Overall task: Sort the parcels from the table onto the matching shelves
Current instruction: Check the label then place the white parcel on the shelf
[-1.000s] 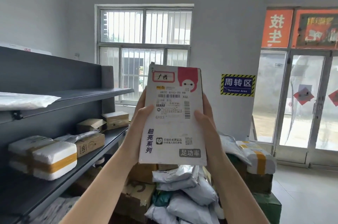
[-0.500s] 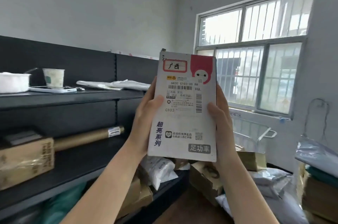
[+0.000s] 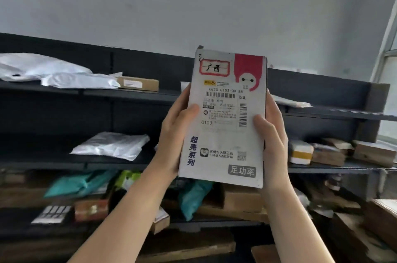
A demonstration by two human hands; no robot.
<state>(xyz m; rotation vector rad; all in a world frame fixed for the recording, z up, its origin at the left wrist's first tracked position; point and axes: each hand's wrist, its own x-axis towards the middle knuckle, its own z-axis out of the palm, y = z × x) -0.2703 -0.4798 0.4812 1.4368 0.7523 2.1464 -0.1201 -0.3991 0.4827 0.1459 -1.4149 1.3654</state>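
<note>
Both hands, left (image 3: 171,134) and right (image 3: 272,140), grip an upright white parcel (image 3: 225,134) with pink corner and shipping label.

A parcel sorting depot: long dark metal shelves (image 3: 129,93) along a grey wall carry white plastic mailer bags (image 3: 79,80), brown cardboard boxes (image 3: 138,84) and teal mailer bags (image 3: 193,198), all loosely heaped.

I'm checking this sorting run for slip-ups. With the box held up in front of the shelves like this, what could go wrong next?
1. The box is pinched only at its side edges by the left hand and right hand; letting one go to reach could drop it.
2. No shelf labels are readable, so the handwritten tag may get matched to the wrong shelf.
3. The middle shelf at right is crowded with small parcels; pushing the box in could knock one off.
</note>
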